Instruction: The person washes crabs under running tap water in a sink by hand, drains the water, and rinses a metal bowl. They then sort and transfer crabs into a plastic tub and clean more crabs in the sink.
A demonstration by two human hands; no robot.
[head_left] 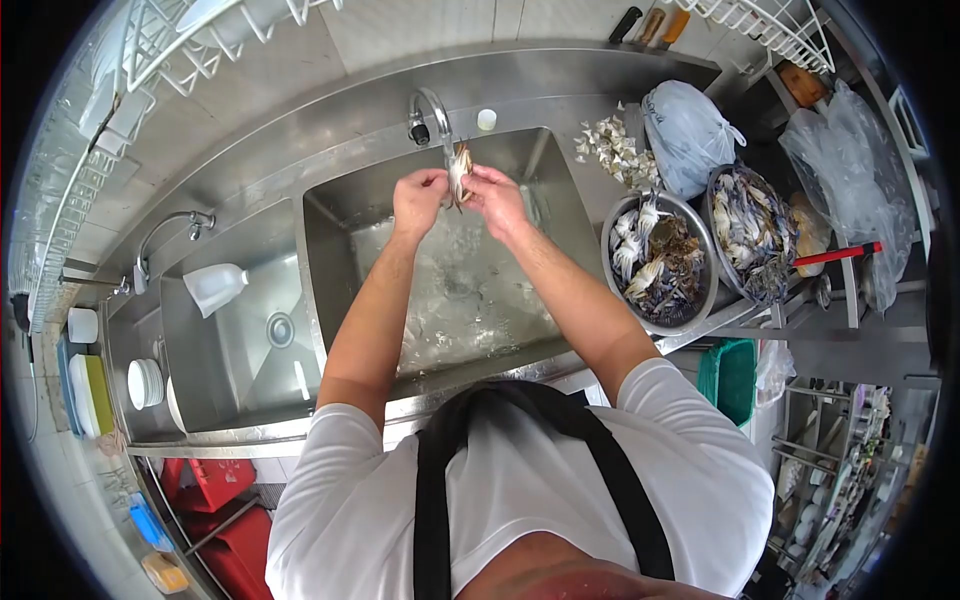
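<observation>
Under the running tap (430,112), a crab (459,176) is held up on edge over the large sink basin (350,300), its pale side showing. My right hand (497,203) grips it from the right, thumb and fingers on its shell. On the other side my left hand (420,203) is closed, its fingertips pinched at the crab's edge. Water falls into the basin below, which has a shallow, rippling layer in it. To the right stand a metal bowl (708,290) of crab pieces and a second container of crabs (750,225).
Small pale pieces (618,150) lie in a heap behind the bowls, beside a tied plastic bag (690,135). A red-handled tool (838,254) sticks out at the right. The left basin (240,330) holds a white plastic jug (215,288). Knives (650,27) hang on the back wall.
</observation>
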